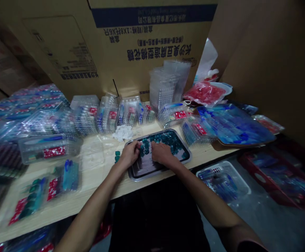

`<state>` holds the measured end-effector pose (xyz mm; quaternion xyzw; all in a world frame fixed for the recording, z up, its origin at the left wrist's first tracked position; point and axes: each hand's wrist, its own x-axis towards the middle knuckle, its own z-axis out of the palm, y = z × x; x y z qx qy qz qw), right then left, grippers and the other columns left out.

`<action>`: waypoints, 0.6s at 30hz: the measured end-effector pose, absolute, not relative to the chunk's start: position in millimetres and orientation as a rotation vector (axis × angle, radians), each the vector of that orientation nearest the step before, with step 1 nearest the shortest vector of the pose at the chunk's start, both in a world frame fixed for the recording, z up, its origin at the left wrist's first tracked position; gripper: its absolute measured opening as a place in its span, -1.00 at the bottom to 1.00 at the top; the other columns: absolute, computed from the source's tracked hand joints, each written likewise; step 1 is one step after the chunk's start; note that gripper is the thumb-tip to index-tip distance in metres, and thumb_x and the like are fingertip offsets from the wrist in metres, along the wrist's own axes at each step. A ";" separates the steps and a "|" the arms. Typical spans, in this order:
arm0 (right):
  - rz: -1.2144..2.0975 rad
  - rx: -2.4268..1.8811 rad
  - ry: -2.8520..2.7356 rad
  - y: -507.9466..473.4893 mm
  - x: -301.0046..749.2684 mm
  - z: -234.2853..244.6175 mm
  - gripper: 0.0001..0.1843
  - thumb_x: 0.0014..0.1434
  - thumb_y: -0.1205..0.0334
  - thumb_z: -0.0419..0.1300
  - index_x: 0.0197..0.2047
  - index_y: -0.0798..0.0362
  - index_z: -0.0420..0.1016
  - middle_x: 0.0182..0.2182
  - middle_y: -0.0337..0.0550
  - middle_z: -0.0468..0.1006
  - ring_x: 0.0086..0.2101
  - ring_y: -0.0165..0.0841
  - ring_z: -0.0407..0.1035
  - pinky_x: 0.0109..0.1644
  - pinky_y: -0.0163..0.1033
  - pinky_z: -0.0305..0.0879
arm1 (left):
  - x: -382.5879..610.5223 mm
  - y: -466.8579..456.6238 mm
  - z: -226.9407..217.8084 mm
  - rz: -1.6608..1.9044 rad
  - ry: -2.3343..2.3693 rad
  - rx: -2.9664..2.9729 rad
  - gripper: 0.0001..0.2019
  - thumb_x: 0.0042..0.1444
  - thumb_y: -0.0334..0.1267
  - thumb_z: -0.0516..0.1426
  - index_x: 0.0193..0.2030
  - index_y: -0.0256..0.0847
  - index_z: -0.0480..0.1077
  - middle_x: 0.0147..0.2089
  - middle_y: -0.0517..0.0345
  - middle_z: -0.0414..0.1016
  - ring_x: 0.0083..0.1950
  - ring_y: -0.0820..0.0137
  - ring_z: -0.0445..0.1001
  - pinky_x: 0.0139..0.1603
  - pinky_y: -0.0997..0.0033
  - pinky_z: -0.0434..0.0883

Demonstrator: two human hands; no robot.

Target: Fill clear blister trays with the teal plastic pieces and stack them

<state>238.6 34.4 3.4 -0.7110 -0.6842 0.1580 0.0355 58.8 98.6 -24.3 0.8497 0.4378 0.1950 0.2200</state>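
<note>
A dark metal tray [185, 159] lies on the wooden table in front of me, holding a heap of small teal pieces [168, 139] at its far end. A clear plastic blister tray [144, 162] rests in the near part of it. My left hand [129, 153] is curled at the tray's left edge, fingers closed on something I cannot make out. My right hand [162, 153] is over the tray's middle, fingers bent down among the teal pieces. Two loose teal pieces [117, 156] lie on the table just left of my left hand.
Packed clear blister packs [49, 147] with blue and teal items cover the table's left side and back. A stack of empty clear trays [165, 85] stands behind. Blue packs [234, 126] pile at right, a red bag [206, 92] behind them. A white basket [222, 180] sits below right. Cardboard boxes [142, 42] wall the back.
</note>
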 end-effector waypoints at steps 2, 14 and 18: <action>0.537 -2.130 -2.130 33.9 248.3 3.9 -0.75 0.26 0.21 0.05 -0.04 0.02 0.45 -0.15 0.01 0.63 -0.11 -0.16 0.53 -0.13 -0.21 0.35 | 51.1 98.4 -24.3 0.657 1.203 2.139 -0.75 0.14 -0.37 0.03 -0.04 -0.19 0.36 -0.13 0.06 0.55 -0.12 0.30 0.52 -0.05 0.26 0.44; 0.477 -2.286 -1.925 31.7 280.7 2.4 -0.63 0.22 0.31 0.05 0.08 0.10 0.44 -0.17 0.16 0.62 -0.12 -0.07 0.51 -0.07 -0.10 0.32 | 85.1 106.3 -8.2 0.337 1.306 2.445 -0.73 0.06 -0.26 0.20 -0.06 -0.14 0.46 -0.06 0.01 0.50 -0.04 0.21 0.47 -0.08 0.31 0.37; 0.553 -2.105 -1.872 30.5 290.6 -2.2 -0.66 0.22 0.29 0.05 0.03 0.00 0.49 -0.18 -0.07 0.62 -0.14 -0.23 0.49 -0.07 -0.22 0.30 | 86.9 105.5 -13.9 0.245 1.206 2.417 -0.79 -0.10 -0.39 0.21 -0.25 -0.16 0.43 -0.23 0.14 0.48 -0.21 0.30 0.47 -0.17 0.35 0.38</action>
